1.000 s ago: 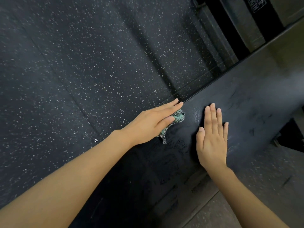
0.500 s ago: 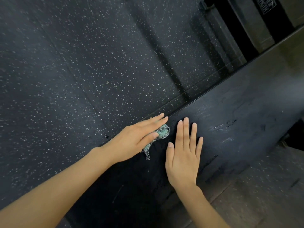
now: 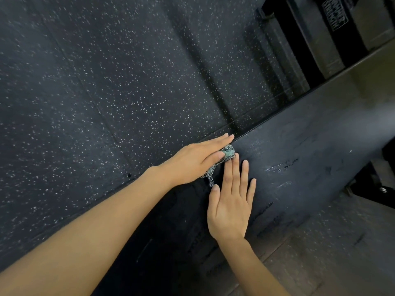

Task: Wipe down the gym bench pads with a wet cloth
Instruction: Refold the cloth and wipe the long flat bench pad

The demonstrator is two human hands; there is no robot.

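The black bench pad (image 3: 310, 150) runs diagonally from lower left to upper right, with faint wet streaks on it. A small teal checked cloth (image 3: 228, 152) lies near the pad's far edge. My left hand (image 3: 196, 159) presses it down with straight fingers, the thumb on top. A tail of the cloth hangs out below the palm. My right hand (image 3: 230, 201) lies flat on the pad just beside the cloth, fingers straight and slightly spread, its fingertips almost touching the cloth.
Dark speckled rubber flooring (image 3: 106, 92) fills the left and top. Black gym equipment with a white label (image 3: 333, 16) stands at the top right. A dark frame part (image 3: 380, 189) shows at the right edge, beside worn grey floor (image 3: 320, 253).
My left hand slid the cloth back along the pad, then forward again toward the far edge. My right hand moved closer to the cloth and now rests still.
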